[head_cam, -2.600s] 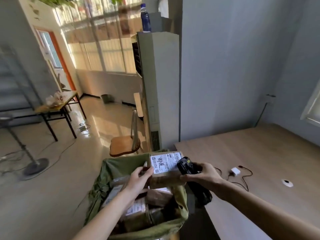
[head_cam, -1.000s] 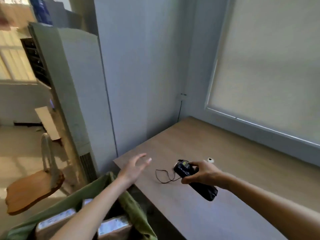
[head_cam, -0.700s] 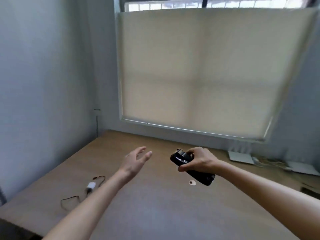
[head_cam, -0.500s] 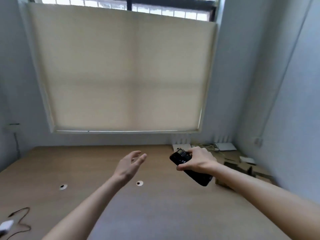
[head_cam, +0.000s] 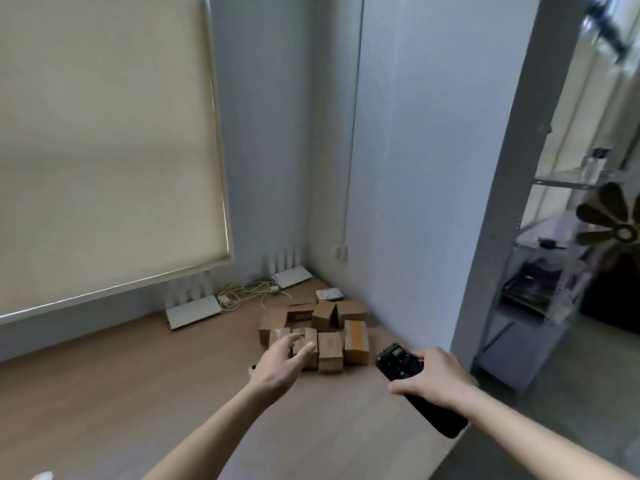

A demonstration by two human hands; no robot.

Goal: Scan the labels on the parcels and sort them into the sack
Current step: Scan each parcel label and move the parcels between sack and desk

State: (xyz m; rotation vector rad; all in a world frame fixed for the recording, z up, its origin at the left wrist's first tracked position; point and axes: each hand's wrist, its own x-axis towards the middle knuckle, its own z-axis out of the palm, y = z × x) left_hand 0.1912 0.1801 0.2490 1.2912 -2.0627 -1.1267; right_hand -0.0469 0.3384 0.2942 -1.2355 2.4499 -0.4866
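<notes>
left hand (head_cam: 282,362), fingers spread and empty, reaches toward 1 o'clock for the small brown cardboard parcels (head_cam: 320,332) clustered on the wooden worktop (head_cam: 138,393); right hand (head_cam: 431,377) wraps the black handheld scanner (head_cam: 403,370), ready to scan.

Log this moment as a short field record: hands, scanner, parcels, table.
left hand: open, empty, reaching toward the parcels
right hand: gripping the scanner
scanner: black handheld, display end toward the parcels
parcels: cluster of small brown boxes in the table's far corner by the wall
table: wooden top; white routers and cables along the window side
sack: out of view
</notes>
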